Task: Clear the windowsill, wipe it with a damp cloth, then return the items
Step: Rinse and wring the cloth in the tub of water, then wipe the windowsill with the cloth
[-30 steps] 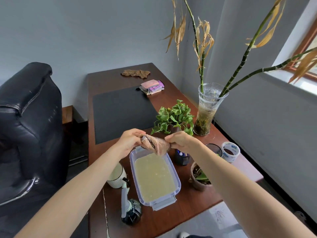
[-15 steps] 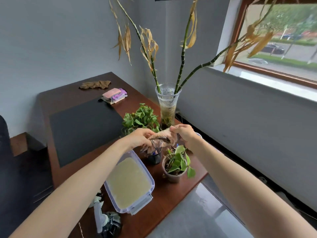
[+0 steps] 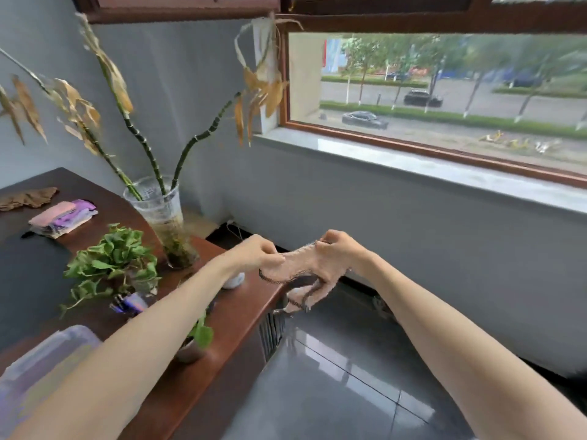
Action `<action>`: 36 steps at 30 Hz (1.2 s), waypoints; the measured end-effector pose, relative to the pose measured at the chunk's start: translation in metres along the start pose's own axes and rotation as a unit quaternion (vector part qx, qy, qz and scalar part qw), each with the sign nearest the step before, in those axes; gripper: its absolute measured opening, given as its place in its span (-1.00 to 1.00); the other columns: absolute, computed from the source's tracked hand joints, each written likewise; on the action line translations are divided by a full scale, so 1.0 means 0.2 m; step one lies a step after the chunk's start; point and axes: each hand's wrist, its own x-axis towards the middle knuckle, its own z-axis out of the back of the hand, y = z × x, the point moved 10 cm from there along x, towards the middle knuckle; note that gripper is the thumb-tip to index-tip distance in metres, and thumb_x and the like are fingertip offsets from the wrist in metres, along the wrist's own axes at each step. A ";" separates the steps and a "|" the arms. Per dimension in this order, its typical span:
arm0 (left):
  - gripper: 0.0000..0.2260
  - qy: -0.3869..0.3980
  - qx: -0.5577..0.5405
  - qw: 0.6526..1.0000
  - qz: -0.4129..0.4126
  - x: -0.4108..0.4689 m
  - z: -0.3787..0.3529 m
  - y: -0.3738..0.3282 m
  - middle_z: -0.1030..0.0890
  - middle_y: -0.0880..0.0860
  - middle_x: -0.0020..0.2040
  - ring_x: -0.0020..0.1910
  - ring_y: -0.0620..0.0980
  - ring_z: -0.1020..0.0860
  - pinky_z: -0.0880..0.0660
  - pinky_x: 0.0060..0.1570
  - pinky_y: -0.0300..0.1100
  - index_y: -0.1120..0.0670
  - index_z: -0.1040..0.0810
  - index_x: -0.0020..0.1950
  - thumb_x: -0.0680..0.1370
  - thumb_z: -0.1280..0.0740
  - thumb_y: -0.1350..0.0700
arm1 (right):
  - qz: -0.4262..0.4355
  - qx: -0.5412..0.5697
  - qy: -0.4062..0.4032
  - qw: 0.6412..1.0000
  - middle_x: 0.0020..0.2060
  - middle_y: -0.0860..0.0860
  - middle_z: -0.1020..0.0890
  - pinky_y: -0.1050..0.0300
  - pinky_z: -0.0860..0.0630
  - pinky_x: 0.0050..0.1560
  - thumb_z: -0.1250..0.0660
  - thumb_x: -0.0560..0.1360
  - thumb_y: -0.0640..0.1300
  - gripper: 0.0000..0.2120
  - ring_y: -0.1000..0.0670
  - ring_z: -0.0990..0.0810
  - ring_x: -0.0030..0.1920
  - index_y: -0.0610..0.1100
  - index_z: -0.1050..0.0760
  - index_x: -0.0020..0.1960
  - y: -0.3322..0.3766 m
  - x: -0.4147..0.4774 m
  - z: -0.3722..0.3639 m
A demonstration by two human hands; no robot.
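Note:
A pinkish cloth (image 3: 293, 265) with a dark edge is stretched between my two hands past the desk's corner, above the floor. My left hand (image 3: 255, 254) pinches its left end and my right hand (image 3: 338, 254) grips its right end, with a loose part hanging below. The pale windowsill (image 3: 428, 169) runs along the wall ahead and to the right, bare in what I see of it. On the brown desk (image 3: 235, 315) to the left stand a clear vase of bamboo stalks (image 3: 162, 217), a leafy green pot plant (image 3: 111, 265) and a small pot plant (image 3: 195, 341) partly behind my left forearm.
A clear plastic tub (image 3: 41, 360) sits at the desk's near left, blurred. Folded pink and purple cloths (image 3: 63, 217) and a brown rag (image 3: 27, 198) lie farther back. Dry bamboo leaves (image 3: 260, 81) reach toward the window's left end. Grey tiled floor (image 3: 333, 376) lies below.
My view has swung right from the desk toward the window. Both hands have carried the cloth away from over the tub, past the desk's corner, and pulled it out wider.

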 end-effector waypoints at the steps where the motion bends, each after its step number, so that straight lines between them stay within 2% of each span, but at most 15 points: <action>1: -0.88 -0.037 0.044 0.998 0.008 0.06 -0.01 -0.03 -0.59 -0.03 -0.27 -0.18 -0.05 -0.51 -0.33 -0.21 -0.23 0.03 -0.59 -0.23 0.47 -0.40 0.03 | -0.013 0.019 0.030 0.999 -0.14 -0.02 -0.56 0.15 -0.43 -0.13 -0.34 0.51 -0.05 -0.87 -0.02 -0.51 -0.10 -0.12 -0.52 -0.07 -0.09 -0.03 0.05; 3: -0.88 -0.067 0.210 0.975 0.015 0.17 -0.11 -0.11 -0.63 -0.01 -0.18 -0.03 -0.01 -0.49 -0.26 -0.04 -0.13 -0.02 -0.56 -0.24 0.48 -0.35 0.00 | -0.039 -0.030 0.073 0.996 -0.22 0.03 -0.57 0.25 -0.43 -0.27 -0.41 0.46 -0.02 -0.87 0.06 -0.51 -0.21 -0.08 -0.56 -0.11 -0.26 -0.10 0.14; 5: -0.90 -0.078 0.265 0.961 0.003 0.25 -0.22 -0.23 -0.62 0.00 -0.11 0.05 0.00 -0.43 -0.19 0.08 -0.08 -0.03 -0.58 -0.17 0.51 -0.31 0.01 | -0.053 -0.062 0.077 0.994 -0.29 0.03 -0.54 0.29 -0.38 -0.36 -0.41 0.46 -0.02 -0.85 0.10 -0.47 -0.31 -0.10 -0.56 -0.16 -0.40 -0.15 0.22; 7: -0.90 -0.060 0.200 0.978 -0.022 0.33 -0.33 -0.37 -0.60 0.01 -0.14 -0.02 0.01 -0.47 -0.26 0.01 -0.13 0.02 -0.56 -0.15 0.53 -0.30 0.06 | -0.066 -0.030 0.053 0.996 -0.29 0.02 -0.51 0.26 -0.36 -0.34 -0.37 0.49 -0.01 -0.81 0.08 -0.44 -0.32 -0.13 -0.54 -0.16 -0.54 -0.19 0.34; 10: -0.83 0.004 0.043 0.998 -0.053 0.44 -0.49 -0.55 -0.52 -0.06 -0.27 -0.21 -0.06 -0.45 -0.33 -0.24 -0.24 0.04 -0.48 -0.25 0.54 -0.34 0.07 | -0.084 0.095 0.000 0.992 -0.19 -0.04 -0.51 0.28 -0.37 -0.29 -0.24 0.59 0.01 -0.72 0.06 -0.46 -0.24 -0.22 -0.52 -0.05 -0.72 -0.30 0.56; 15: -0.86 0.042 0.034 0.996 -0.077 0.61 -0.67 -0.80 -0.45 -0.08 -0.37 -0.36 -0.13 -0.39 -0.30 -0.35 -0.26 0.03 -0.52 -0.25 0.47 -0.42 0.07 | -0.101 0.185 -0.117 0.971 -0.14 -0.02 -0.49 0.24 -0.35 -0.19 -0.19 0.61 0.03 -0.66 0.06 -0.44 -0.15 -0.27 -0.49 -0.03 -0.94 -0.37 0.82; 18: -0.85 0.000 0.031 0.996 -0.084 0.76 -0.77 -0.92 -0.54 -0.01 -0.18 -0.21 -0.08 -0.48 -0.42 -0.21 -0.23 0.07 -0.55 -0.09 0.46 -0.42 0.03 | -0.138 0.298 -0.150 0.932 -0.12 -0.02 -0.49 0.12 -0.36 -0.16 -0.16 0.61 0.08 -0.66 0.02 -0.44 -0.09 -0.21 -0.47 -0.03 -1.10 -0.39 0.90; 20: -0.75 -0.022 0.044 0.996 -0.079 0.84 -0.88 -0.99 -0.46 0.03 0.02 0.00 -0.02 -0.46 -0.45 0.03 -0.13 0.08 -0.50 0.07 0.48 -0.41 0.00 | -0.160 0.366 -0.175 0.900 -0.15 -0.03 -0.49 0.06 -0.42 -0.09 -0.14 0.61 0.08 -0.70 -0.02 -0.47 -0.09 -0.13 -0.44 -0.11 -1.21 -0.38 0.94; 22: -0.69 -0.014 0.027 0.998 -0.046 0.89 -1.04 -1.03 -0.34 0.03 0.09 0.09 0.01 -0.40 -0.41 0.11 -0.09 0.07 -0.42 0.12 0.50 -0.38 -0.05 | -0.173 0.434 -0.203 0.861 -0.15 -0.07 -0.53 -0.02 -0.46 0.05 -0.13 0.62 0.07 -0.70 -0.08 -0.51 -0.05 -0.13 -0.45 -0.11 -1.29 -0.38 0.98; 23: -0.72 0.018 0.005 1.000 -0.019 0.91 -1.14 -1.05 -0.36 0.04 0.09 0.08 0.02 -0.42 -0.41 0.07 -0.10 0.08 -0.40 0.09 0.53 -0.33 -0.07 | -0.176 0.468 -0.215 0.839 -0.18 -0.08 -0.55 -0.03 -0.48 0.05 -0.13 0.62 0.05 -0.69 -0.09 -0.55 -0.08 -0.15 -0.46 -0.10 -1.33 -0.40 1.01; 25: -0.69 0.156 -0.060 0.984 0.054 0.91 -1.40 -1.06 -0.53 0.07 0.07 0.02 0.02 -0.53 -0.42 0.04 -0.09 0.09 -0.43 0.01 0.59 -0.17 -0.16 | -0.162 0.529 -0.238 0.798 -0.24 -0.12 -0.58 0.01 -0.51 -0.05 -0.15 0.63 0.02 -0.67 -0.10 -0.58 -0.20 -0.20 -0.48 -0.12 -1.39 -0.42 1.07; 28: -0.44 0.359 -0.184 0.911 0.086 0.88 -1.73 -1.22 -0.64 0.09 0.10 0.10 0.02 -0.57 -0.43 0.09 -0.05 0.12 -0.54 0.11 0.61 0.05 -0.27 | -0.134 0.579 -0.241 0.767 -0.32 -0.15 -0.58 0.04 -0.53 -0.14 -0.20 0.61 -0.09 -0.71 -0.12 -0.58 -0.28 -0.22 -0.45 -0.21 -1.47 -0.41 1.18; 32: -0.45 0.347 -0.308 0.883 0.069 1.12 -1.89 -1.47 -0.67 -0.04 0.06 0.12 -0.03 -0.57 -0.36 0.20 -0.06 0.00 -0.58 0.15 0.57 0.01 -0.33 | -0.129 0.586 -0.284 0.748 -0.29 -0.14 -0.52 0.03 -0.53 -0.10 -0.18 0.60 -0.28 -0.78 -0.10 -0.57 -0.25 -0.19 -0.37 -0.23 -1.63 -0.36 1.37; 34: -0.49 0.356 -0.308 0.881 0.037 1.25 -1.93 -1.59 -0.67 -0.01 0.06 0.10 -0.04 -0.59 -0.46 0.07 -0.15 0.06 -0.60 0.16 0.57 -0.08 -0.29 | -0.144 0.564 -0.321 0.747 -0.28 -0.12 -0.46 0.03 -0.48 -0.07 -0.15 0.60 -0.31 -0.76 -0.09 -0.52 -0.22 -0.17 -0.35 -0.24 -1.74 -0.34 1.48; 36: -0.60 0.367 -0.297 0.881 -0.001 1.34 -1.93 -1.69 -0.65 0.06 0.07 0.03 -0.05 -0.60 -0.50 -0.06 -0.23 0.17 -0.59 0.19 0.61 -0.19 -0.11 | -0.180 0.544 -0.359 0.737 -0.29 -0.09 -0.43 0.00 -0.42 -0.06 -0.13 0.59 -0.31 -0.75 -0.08 -0.45 -0.20 -0.15 -0.34 -0.25 -1.87 -0.34 1.58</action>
